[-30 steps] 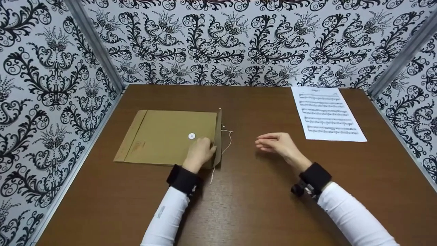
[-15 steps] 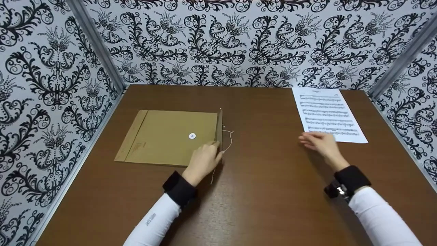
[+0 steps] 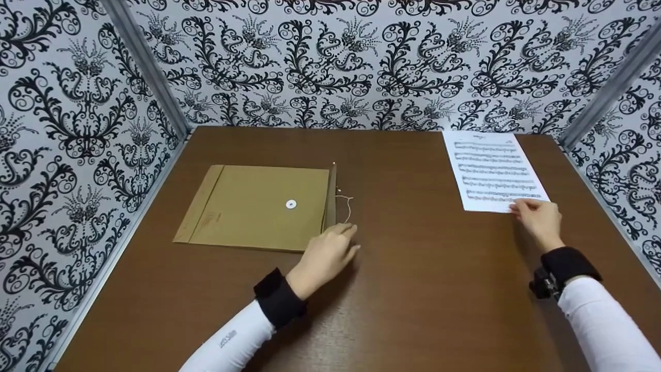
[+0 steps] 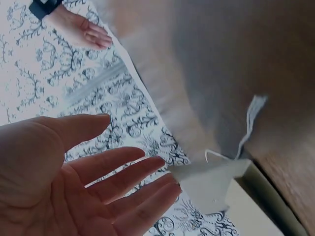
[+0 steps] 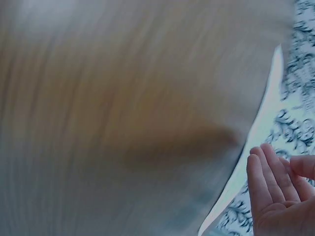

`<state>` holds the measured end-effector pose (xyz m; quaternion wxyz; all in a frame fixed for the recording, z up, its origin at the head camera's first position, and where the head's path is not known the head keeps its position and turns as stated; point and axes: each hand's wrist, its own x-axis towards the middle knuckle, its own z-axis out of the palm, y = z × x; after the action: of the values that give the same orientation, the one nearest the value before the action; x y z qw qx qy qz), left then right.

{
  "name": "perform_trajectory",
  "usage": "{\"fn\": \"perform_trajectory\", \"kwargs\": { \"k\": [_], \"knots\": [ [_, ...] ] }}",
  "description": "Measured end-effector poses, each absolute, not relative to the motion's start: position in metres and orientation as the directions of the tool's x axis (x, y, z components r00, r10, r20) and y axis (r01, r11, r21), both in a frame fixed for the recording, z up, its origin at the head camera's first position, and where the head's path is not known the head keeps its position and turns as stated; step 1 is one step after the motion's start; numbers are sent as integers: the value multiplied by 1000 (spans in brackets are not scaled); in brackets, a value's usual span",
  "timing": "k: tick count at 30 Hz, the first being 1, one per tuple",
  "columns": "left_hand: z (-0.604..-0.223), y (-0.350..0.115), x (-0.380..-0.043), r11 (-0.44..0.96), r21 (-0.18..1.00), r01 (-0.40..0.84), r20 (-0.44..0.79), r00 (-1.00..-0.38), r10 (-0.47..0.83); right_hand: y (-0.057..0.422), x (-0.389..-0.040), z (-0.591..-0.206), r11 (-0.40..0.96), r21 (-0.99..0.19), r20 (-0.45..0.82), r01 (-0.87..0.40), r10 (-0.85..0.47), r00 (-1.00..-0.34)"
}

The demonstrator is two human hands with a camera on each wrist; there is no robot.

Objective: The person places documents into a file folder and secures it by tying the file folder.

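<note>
A tan string-tie envelope (image 3: 253, 217) lies at the left with a white button on its face; its raised flap (image 3: 332, 194) stands at the right end. My left hand (image 3: 324, 257) hovers by the flap's near corner. In the left wrist view, that hand (image 4: 103, 187) has spread, relaxed fingers and an empty palm, apart from the envelope's mouth (image 4: 261, 191) and string (image 4: 246, 130). My right hand (image 3: 539, 219) is at the near right corner of a music sheet (image 3: 490, 168). Its fingers (image 5: 268, 182) look straight beside the sheet's edge (image 5: 256, 135), thumb apart; contact is unclear.
The brown table (image 3: 403, 248) stretches between the envelope and the sheet. Patterned walls (image 3: 335, 62) rise at the back and both sides, with grey metal posts (image 3: 150, 67) in the corners.
My right hand has moved right, from mid-table to the music sheet's near corner. My left hand has drawn off the envelope's face, rightward and nearer. Envelope and sheet stay in place.
</note>
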<state>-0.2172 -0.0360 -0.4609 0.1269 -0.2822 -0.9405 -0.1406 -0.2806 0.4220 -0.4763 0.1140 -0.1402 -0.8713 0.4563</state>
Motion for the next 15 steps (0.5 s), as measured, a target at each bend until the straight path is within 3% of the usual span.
{"fn": "perform_trajectory", "kwargs": {
  "k": [2, 5, 10, 15],
  "knots": [
    [-462, -33, -214, 788, 169, 592, 325, -789, 522, 429, -282, -478, 667, -720, 123, 191, 393, -911],
    [-465, -28, -210, 763, 136, 631, 323, -757, 568, 437, -283, -479, 740, -623, 160, 253, 437, -885],
    [-466, -19, -202, 733, 119, 670, 256, -734, 630, 445, -286, -478, 742, -603, 97, 291, 431, -897],
    [-468, -15, -196, 719, 103, 687, 218, -721, 658, 451, -289, -479, 801, -539, 55, 259, 341, -939]
  ]
}}
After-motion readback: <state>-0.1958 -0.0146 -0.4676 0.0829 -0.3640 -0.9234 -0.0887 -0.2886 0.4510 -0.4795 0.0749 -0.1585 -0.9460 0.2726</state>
